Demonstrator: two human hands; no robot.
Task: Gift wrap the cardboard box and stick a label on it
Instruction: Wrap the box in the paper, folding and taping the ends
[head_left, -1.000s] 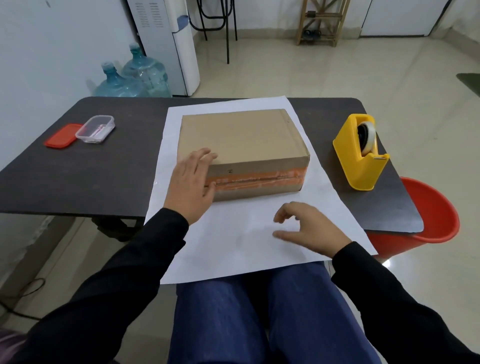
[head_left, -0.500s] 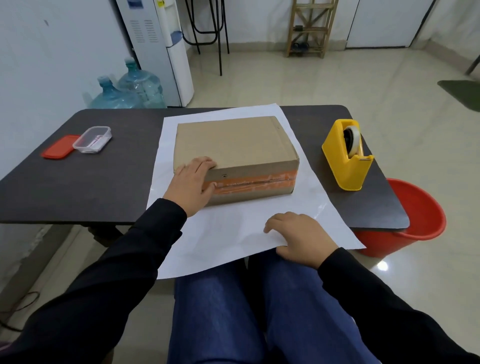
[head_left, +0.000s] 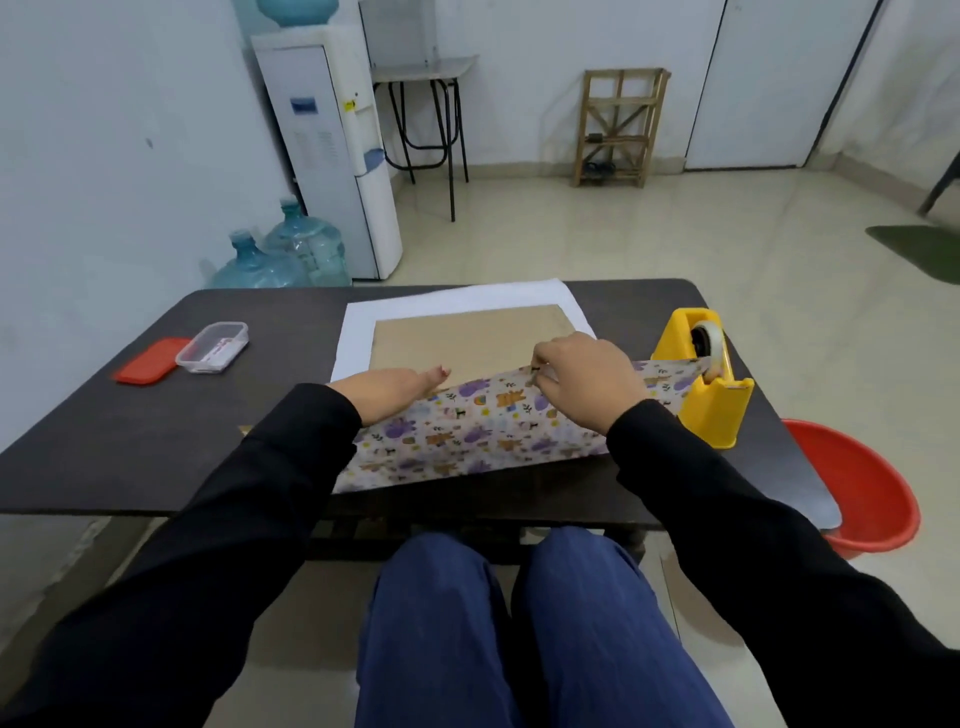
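Where the cardboard box (head_left: 470, 336) lies: flat on the dark counter (head_left: 156, 431), on top of a sheet of wrapping paper (head_left: 467, 434). Only its brown top shows.
Wrapping paper: its white side shows as a border past the box's far and left edges. The near part is raised and folded over the box's near side, with its printed side of small purple and orange figures facing up. Its right end reaches as far as the tape dispenser (head_left: 701, 387).
Left hand (head_left: 389, 387): open, palm down with the fingers straight. It lies at the box's near left corner, and its fingertips rest on the box top just past the paper's edge.
Right hand (head_left: 584, 382): pinches the raised edge of the paper between thumb and fingers, over the near right part of the box top.
Sleeves: both arms are in black and reach from the near side toward the box.
Tape dispenser: yellow and upright, just right of the box, with a roll of clear tape in it.
Clear container (head_left: 213, 347): well left of the box, with a red lid (head_left: 150, 360) flat beside it on the side away from the box. I cannot make out what it holds.
Red basin (head_left: 875, 499): on the floor, right of the box and past the counter's edge.
Water dispenser (head_left: 332, 150): against the wall beyond the box to the left, with two blue water bottles (head_left: 291, 254) at its foot.
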